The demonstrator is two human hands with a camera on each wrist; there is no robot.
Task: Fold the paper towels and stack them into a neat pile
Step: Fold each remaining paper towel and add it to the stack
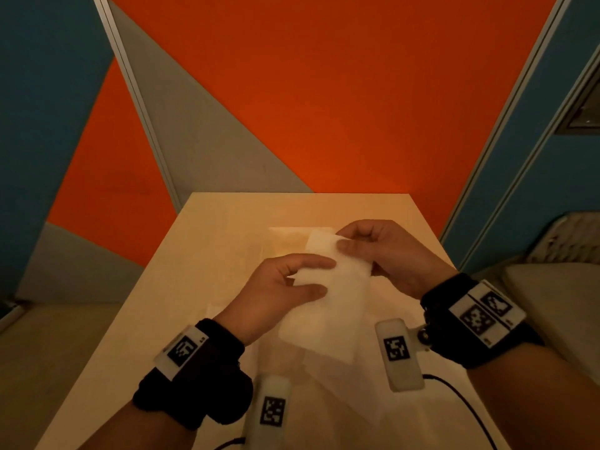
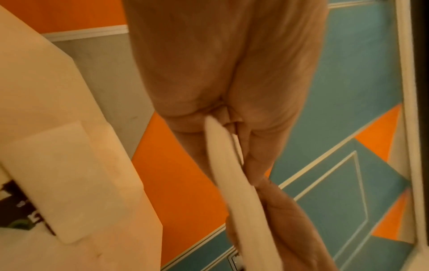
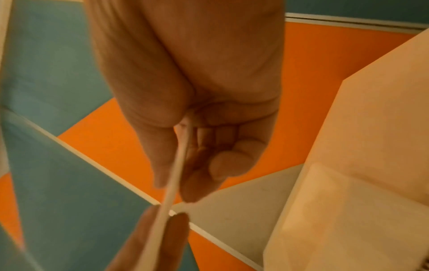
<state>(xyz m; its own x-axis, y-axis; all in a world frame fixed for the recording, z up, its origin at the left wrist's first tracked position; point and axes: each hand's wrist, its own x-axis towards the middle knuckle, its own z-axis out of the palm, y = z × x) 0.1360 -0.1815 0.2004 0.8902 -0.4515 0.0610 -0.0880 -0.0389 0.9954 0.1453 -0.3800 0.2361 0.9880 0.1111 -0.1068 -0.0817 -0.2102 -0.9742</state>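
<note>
left hand (image 1: 285, 287): pinching, raised | right hand (image 1: 383, 251): pinching, raised

Dim, warm orange cast everywhere. Your paper towel (image 1: 324, 287) blows out to a featureless white glare between your hands. Both wrist views are soft and motion-smeared around the pinch. Head view bends wall lines hard at the edges.

A long folded white paper towel (image 1: 328, 293) is held above the pale rectangular wooden table (image 1: 207, 254), between the person's left hand (image 1: 279, 287) on its left edge and right hand (image 1: 386, 254) at its far right corner. Behind it, a flat white folded towel (image 1: 289, 237) lies on the table's far part. More white paper sheets (image 1: 344, 384) lie beneath, nearer the person.
</note>
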